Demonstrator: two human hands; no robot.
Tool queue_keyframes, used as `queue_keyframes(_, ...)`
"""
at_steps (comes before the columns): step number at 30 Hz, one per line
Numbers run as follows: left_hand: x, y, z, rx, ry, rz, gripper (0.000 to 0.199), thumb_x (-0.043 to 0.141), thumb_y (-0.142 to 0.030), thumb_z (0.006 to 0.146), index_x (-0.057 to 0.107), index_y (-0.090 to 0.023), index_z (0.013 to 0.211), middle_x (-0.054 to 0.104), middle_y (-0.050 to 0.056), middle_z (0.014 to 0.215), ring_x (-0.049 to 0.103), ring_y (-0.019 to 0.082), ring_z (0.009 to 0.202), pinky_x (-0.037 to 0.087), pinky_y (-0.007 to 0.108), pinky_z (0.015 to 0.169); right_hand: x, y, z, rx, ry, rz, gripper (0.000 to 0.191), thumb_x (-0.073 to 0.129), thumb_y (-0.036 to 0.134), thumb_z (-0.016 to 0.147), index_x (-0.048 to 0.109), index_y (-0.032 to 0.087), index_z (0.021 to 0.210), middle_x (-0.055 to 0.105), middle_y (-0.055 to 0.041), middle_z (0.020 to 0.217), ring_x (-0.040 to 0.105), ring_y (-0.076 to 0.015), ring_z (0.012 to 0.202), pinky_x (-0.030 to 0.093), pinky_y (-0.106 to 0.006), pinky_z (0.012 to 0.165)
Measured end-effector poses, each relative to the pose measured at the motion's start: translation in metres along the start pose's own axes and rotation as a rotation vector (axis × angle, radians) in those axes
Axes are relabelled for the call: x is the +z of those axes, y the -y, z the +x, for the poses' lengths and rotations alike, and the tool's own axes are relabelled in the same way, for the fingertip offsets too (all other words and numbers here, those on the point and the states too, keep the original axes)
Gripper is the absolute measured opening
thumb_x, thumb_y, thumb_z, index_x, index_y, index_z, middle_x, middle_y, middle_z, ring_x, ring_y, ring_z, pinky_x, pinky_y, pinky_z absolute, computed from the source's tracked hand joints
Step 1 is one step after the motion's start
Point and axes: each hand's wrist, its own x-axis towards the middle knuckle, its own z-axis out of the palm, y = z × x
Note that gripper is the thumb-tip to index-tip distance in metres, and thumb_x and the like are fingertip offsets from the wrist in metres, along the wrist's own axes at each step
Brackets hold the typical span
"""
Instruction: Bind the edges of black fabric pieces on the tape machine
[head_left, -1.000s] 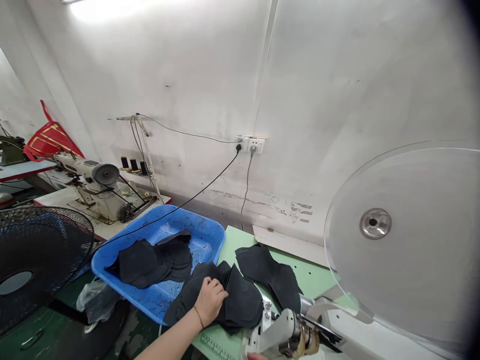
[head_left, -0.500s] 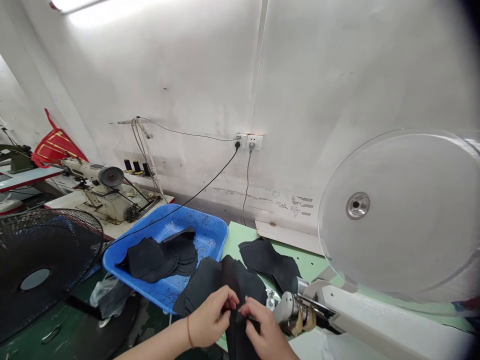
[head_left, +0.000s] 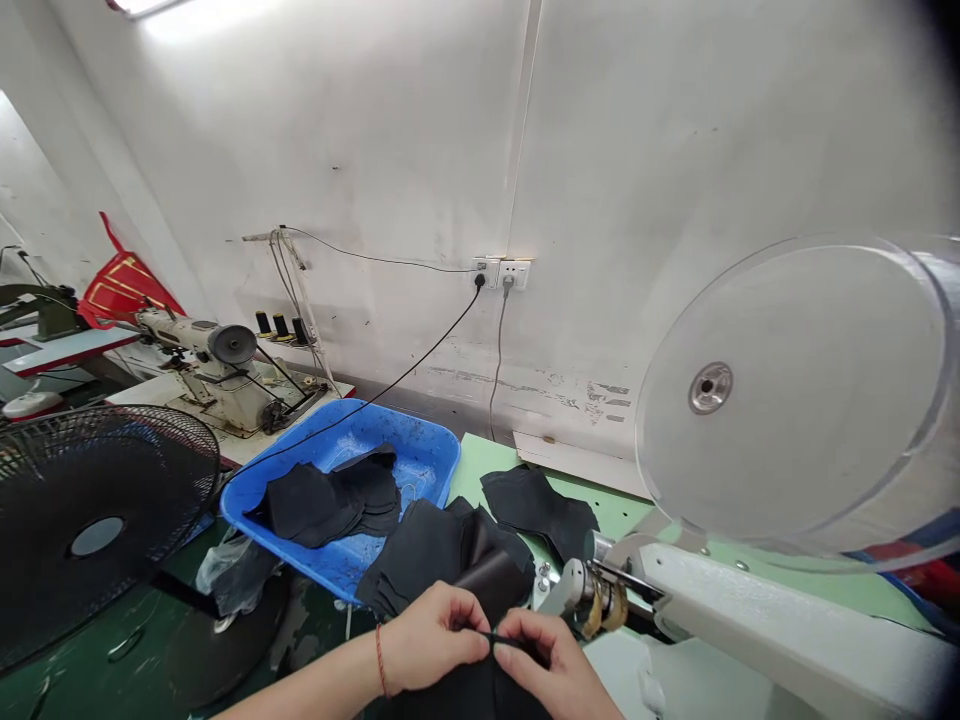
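Note:
At the bottom centre, my left hand [head_left: 442, 635] pinches the edge of a black fabric piece [head_left: 469, 690] between thumb and fingers. Close beside it, my right hand [head_left: 547, 655] grips the same edge, thumb and fingertips pressed together. The fabric hangs down below both hands, its lower part out of frame. Just beyond lie stacked black fabric pieces [head_left: 420, 550], with a shiny dark flap [head_left: 491, 580] curled over toward my hands. To the right of my right hand is the metal head of a white machine [head_left: 592, 595].
A blue plastic tub [head_left: 435, 440] holds more black pieces [head_left: 322, 500]. Another black stack [head_left: 540, 505] lies on the green table [head_left: 469, 460]. A fan [head_left: 97, 535] stands at left, near a sewing machine [head_left: 217, 370]. A large clear disc [head_left: 795, 420] rises at right above the machine arm [head_left: 750, 600].
Both hands have moved slightly right and closer together along the fabric edge. The dark flap beyond them now curls over, showing its shiny side. The camera view has shifted a little.

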Motion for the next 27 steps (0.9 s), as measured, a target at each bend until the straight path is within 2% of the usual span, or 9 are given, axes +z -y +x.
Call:
queue_keyframes(5,0.002,-0.006,-0.001,-0.018,0.055,-0.108,0.013,0.059,-0.024,0.059,0.058,-0.013,0.068,0.045,-0.006,0.054,0.033,0.008,0.053,0.022,0.023,0.051,-0.001,0.000,-0.006,0.037,0.005,0.052,0.028,0.057,0.046,0.067,0.054,0.019,0.065,0.043,0.0019,0.065,0.040,-0.0170,0.068,0.032,-0.031,0.065)
queue_keyframes(10,0.005,-0.005,0.002,0.007,0.089,-0.109,0.024,0.069,-0.028,0.054,0.054,-0.014,0.067,0.045,-0.007,0.054,0.034,0.007,0.052,0.022,0.022,0.050,-0.001,0.002,-0.007,0.035,-0.025,0.024,0.025,0.055,0.043,0.067,0.052,0.018,0.063,0.041,0.0021,0.064,0.038,-0.0166,0.067,0.031,-0.031,0.064)
queue_keyframes(14,0.009,-0.005,0.005,0.009,0.028,-0.088,0.018,0.065,-0.025,0.054,0.054,-0.014,0.064,0.043,-0.007,0.051,0.032,0.007,0.051,0.022,0.023,0.049,0.000,-0.001,-0.004,0.024,-0.045,0.030,0.023,0.053,0.042,0.066,0.050,0.019,0.064,0.040,0.0026,0.064,0.036,-0.0161,0.065,0.030,-0.030,0.063)
queue_keyframes(21,0.021,0.001,0.007,0.051,-0.078,-0.217,0.011,0.057,-0.019,0.052,0.053,-0.013,0.060,0.045,-0.006,0.055,0.035,0.009,0.057,0.025,0.023,0.054,-0.001,-0.007,-0.001,-0.019,-0.023,-0.008,0.024,0.050,0.042,0.069,0.045,0.020,0.063,0.037,0.0031,0.062,0.035,-0.0157,0.064,0.028,-0.031,0.060)
queue_keyframes(24,0.025,0.002,0.006,0.060,-0.124,-0.169,0.010,0.054,-0.019,0.053,0.053,-0.014,0.061,0.046,-0.005,0.058,0.037,0.010,0.060,0.027,0.024,0.057,-0.004,-0.006,-0.004,-0.023,-0.020,-0.034,0.025,0.049,0.045,0.070,0.044,0.021,0.064,0.037,0.0029,0.063,0.035,-0.0161,0.065,0.029,-0.031,0.061)
queue_keyframes(27,0.027,-0.001,0.004,0.054,-0.111,-0.108,0.010,0.054,-0.020,0.054,0.053,-0.014,0.062,0.044,-0.005,0.057,0.036,0.010,0.059,0.027,0.024,0.056,-0.008,-0.002,-0.006,-0.032,-0.009,-0.085,0.028,0.047,0.047,0.073,0.044,0.021,0.064,0.038,0.0027,0.064,0.037,-0.0164,0.065,0.031,-0.031,0.062)
